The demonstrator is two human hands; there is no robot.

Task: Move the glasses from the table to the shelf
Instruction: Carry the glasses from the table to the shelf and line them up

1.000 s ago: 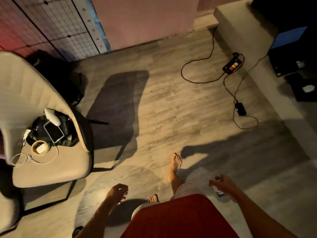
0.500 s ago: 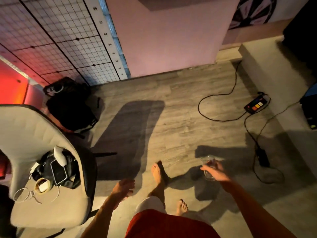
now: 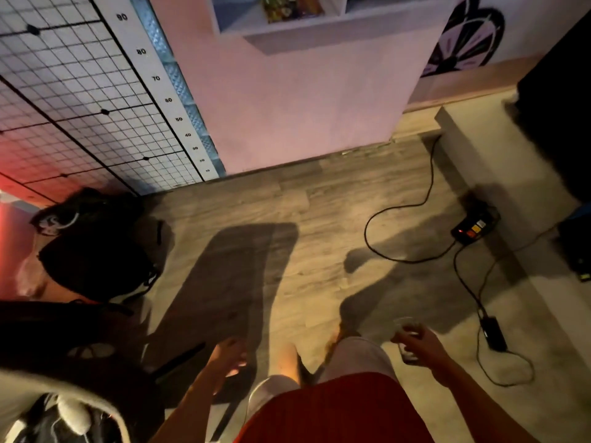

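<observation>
My right hand is wrapped around a clear drinking glass, held upright at hip height on my right. My left hand hangs loose by my left leg with its fingers apart and nothing in it. A white wall shelf with open compartments shows at the top of the view, above a pink wall; coloured items stand in its middle compartment. No table is in sight.
A black cable loops over the wooden floor to a power strip and an adapter on the right. A black bag lies at left below a wire grid panel. A cream chair fills the bottom-left corner. A grey raised step runs along the right.
The view has tilted up and moved toward the pink wall, so the shelf is now in sight. My right hand still carries the glass, and my feet have stepped forward.
</observation>
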